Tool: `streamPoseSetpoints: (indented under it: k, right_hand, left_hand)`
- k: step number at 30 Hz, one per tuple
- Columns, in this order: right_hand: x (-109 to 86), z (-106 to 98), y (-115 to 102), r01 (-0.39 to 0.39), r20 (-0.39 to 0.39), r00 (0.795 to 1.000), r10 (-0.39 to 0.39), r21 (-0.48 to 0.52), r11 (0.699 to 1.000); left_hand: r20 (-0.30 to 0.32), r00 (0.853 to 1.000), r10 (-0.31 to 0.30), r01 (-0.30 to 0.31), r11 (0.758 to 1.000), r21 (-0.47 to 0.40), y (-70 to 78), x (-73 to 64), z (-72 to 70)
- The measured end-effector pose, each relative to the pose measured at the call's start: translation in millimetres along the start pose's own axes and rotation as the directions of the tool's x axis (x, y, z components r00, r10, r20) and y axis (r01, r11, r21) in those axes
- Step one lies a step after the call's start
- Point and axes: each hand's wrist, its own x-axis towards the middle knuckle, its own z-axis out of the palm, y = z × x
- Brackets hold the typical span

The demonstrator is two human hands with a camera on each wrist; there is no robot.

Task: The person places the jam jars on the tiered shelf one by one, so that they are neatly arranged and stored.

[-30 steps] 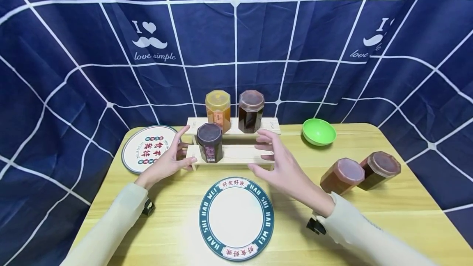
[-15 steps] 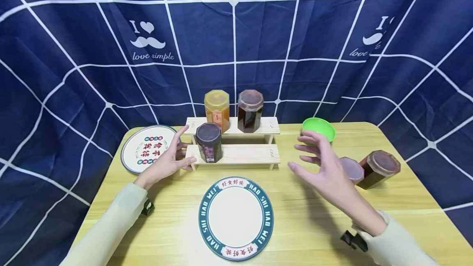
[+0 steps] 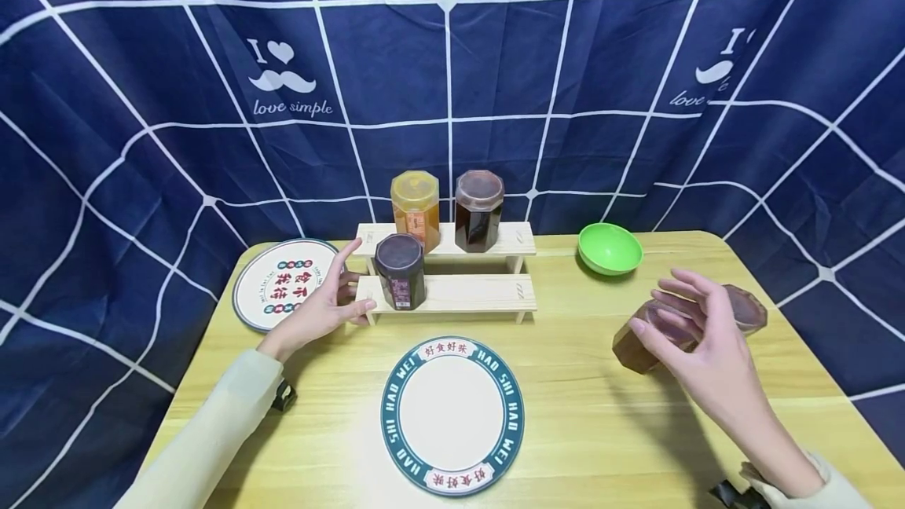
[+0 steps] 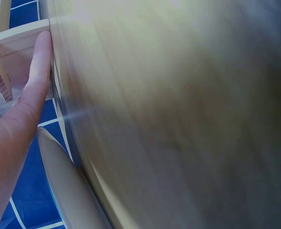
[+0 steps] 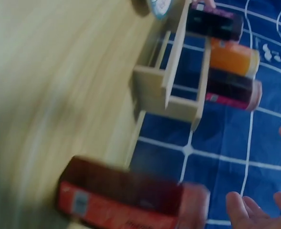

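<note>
A two-step wooden rack [image 3: 481,294] stands at the back of the table. My left hand [image 3: 318,314] grips its left end, thumb at the lower step's front corner. In the left wrist view one finger [image 4: 37,67] lies along the rack's side panel. A dark purple jar [image 3: 401,277] is on the lower step; a yellow-lidded jar [image 3: 415,210] and a dark jar [image 3: 480,210] share the upper one. My right hand [image 3: 710,352], fingers spread and holding nothing, overlaps a reddish-brown jar [image 3: 632,348] in the head view. The right wrist view shows this jar's red label.
Behind the right hand stands another brown jar [image 3: 752,309]. A green bowl [image 3: 610,250] is at the back right. One rimmed plate [image 3: 452,415] lies front centre, another plate [image 3: 256,289] left of the rack. A blue checked cloth [image 3: 495,61] hangs behind the table.
My right hand has moved from the rack's right end across to the right, over the reddish-brown jar. The left hand has stayed at the rack.
</note>
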Motion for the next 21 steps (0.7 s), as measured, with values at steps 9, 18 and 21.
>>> streamPoseSetpoints:
  k: [9, 18, 21]
  right_hand:
    - [-17.2, -10, 29, -0.031, -0.125, 0.992, 0.027, -0.034, 0.999]
    - [-27.0, -9, 50, -0.092, -0.134, 0.987, 0.09, -0.01, 0.996]
    - [-29.0, -7, 60, -0.107, -0.106, 0.988, 0.112, 0.051, 0.993]
  left_hand:
    - [-0.009, 1.0, -0.011, 0.011, 1.0, -0.012, -0.2, -1.3, 2.8]
    - [-0.01, 1.0, -0.016, 0.016, 0.999, 0.039, 1.2, -0.6, 1.6]
    - [-0.013, 1.0, -0.014, 0.014, 0.999, 0.037, 1.0, -0.9, 1.3]
